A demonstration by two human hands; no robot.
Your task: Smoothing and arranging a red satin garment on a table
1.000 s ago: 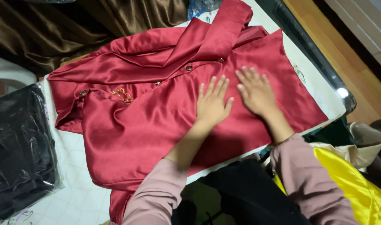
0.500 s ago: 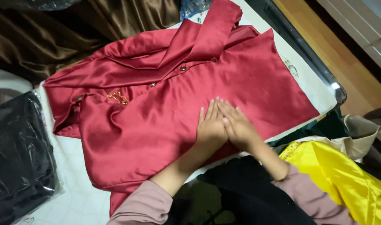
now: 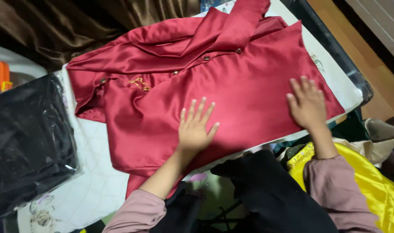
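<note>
Satin, deep red and shiny, that's the buttoned garment [image 3: 231,86] spread flat across the white patterned table cover [image 3: 93,190], taking up most of the middle of the view. It lies with its folded sleeve angled up toward the far right, a row of small round buttons running along the far part, and a bit of gold embroidery [image 3: 139,83] on the left chest area. Both hands are flat on it, palms down and fingers spread, not gripping anything. The left hand [image 3: 196,127] presses the cloth around the middle, closer to the near edge, and the right hand [image 3: 307,103] rests well apart from it out at the right edge of the garment, just by the table's side. Both arms wear dusty pink sleeves. Over on the left, a black garment in a clear plastic bag [image 3: 28,142] sits on the table, just beside the red one's left sleeve. Brown shiny fabric [image 3: 97,21] is bunched up at the far side behind everything. On the near right, under the right forearm, there's bright yellow satin cloth [image 3: 373,185] with a gold trim edge, and dark black fabric [image 3: 266,194] fills the near middle between the two arms.
</note>
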